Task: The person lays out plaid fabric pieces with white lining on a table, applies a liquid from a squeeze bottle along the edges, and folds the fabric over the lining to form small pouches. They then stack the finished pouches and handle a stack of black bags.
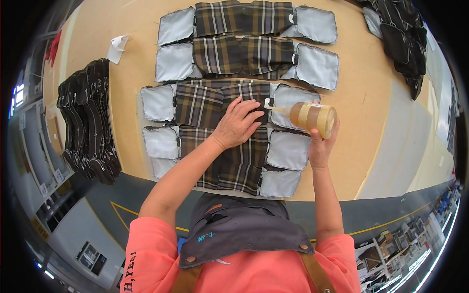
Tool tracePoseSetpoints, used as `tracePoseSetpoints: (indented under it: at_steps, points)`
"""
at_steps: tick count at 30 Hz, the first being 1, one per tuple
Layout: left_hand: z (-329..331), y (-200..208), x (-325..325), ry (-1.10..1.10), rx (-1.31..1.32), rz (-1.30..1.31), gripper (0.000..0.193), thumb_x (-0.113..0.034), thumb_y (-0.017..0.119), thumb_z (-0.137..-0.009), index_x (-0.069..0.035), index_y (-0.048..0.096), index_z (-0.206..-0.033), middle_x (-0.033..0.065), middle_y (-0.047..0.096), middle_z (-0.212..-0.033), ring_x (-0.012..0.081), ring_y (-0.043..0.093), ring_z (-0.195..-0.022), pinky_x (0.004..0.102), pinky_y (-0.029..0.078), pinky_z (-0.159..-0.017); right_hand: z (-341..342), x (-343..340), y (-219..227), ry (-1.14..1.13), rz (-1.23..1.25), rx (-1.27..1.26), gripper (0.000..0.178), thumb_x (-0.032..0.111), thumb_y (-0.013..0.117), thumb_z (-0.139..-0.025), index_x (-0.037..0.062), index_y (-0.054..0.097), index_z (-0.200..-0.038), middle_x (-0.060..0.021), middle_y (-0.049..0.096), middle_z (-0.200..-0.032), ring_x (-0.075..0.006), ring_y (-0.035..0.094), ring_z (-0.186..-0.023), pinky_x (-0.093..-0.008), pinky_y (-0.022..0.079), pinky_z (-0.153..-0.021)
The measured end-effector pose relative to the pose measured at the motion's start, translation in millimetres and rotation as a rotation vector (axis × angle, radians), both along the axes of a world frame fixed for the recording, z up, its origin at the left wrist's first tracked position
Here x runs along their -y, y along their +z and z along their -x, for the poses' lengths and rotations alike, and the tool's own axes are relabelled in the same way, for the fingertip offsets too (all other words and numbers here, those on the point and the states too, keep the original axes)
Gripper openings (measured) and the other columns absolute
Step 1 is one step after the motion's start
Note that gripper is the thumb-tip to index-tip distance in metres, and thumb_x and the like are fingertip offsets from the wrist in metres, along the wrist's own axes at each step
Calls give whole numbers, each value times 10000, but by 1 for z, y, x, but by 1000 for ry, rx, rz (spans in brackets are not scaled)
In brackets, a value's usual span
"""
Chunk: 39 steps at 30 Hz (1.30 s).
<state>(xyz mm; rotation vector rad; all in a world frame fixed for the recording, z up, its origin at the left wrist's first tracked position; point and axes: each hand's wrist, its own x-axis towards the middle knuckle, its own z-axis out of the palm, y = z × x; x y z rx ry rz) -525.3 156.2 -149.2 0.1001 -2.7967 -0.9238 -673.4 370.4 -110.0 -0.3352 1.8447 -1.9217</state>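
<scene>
Several dark plaid fabric pieces (200, 105) with light grey pocket linings at both ends lie in rows across the table. My left hand (238, 124) rests flat on the third row from the far side, fingers spread over the cloth. In my right hand (321, 146) is a squeeze bottle (312, 117) of amber liquid, tipped on its side with its nozzle pointing left. The nozzle tip meets or hovers just by a small white label (267, 103) at the right edge of the plaid; I cannot tell which. A grey lining (295, 97) lies under the nozzle.
A stack of dark garment pieces (90, 117) hangs over the table's left side. More dark pieces (403, 44) lie at the far right. A folded white paper slip (117, 48) sits at the far left of the tan table (364, 122). The near table edge runs by my apron (239, 229).
</scene>
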Motion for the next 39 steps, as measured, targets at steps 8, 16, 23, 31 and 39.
tracePoseSetpoints:
  at_steps: [8,16,23,31,39]
  points:
    - [0,0,-1,16,6,-16,294,-167,684,-868,-98,599,-1141,87,551,-1253,262,516,-1243,482,334,-1127,3,11,7,51,7,-51,810,385,797,-820,29,314,-1364,-231,460,-1432,-273,472,-1289,-394,387,-1085]
    - [-5,1,-5,58,5,-2,296,-166,687,-866,-98,603,-1141,88,549,-1252,274,514,-1240,490,340,-1120,4,-2,-5,22,-27,-65,713,368,760,-861,37,356,-1346,-180,525,-1352,-268,513,-1241,-401,451,-1031]
    - [-20,31,-24,22,-31,-3,323,-175,696,-849,-110,619,-1156,83,551,-1265,284,490,-1272,513,304,-1128,21,-31,8,-294,789,922,675,440,706,-878,14,462,-1341,-131,525,-1359,-305,539,-1251,-410,597,-921]
    - [-53,29,-67,-252,98,60,292,-251,669,-877,-130,632,-1139,33,557,-1291,205,456,-1313,494,239,-1158,-35,-87,52,-442,459,462,639,514,601,-934,46,463,-1346,-104,542,-1330,-268,565,-1213,-390,597,-879]
    - [-84,17,-56,-213,118,73,382,-226,677,-877,-131,589,-1237,56,543,-1330,230,465,-1314,497,255,-1151,-98,-81,16,-184,83,51,710,419,658,-932,17,333,-1418,-156,492,-1394,-275,487,-1289,-395,446,-1035]
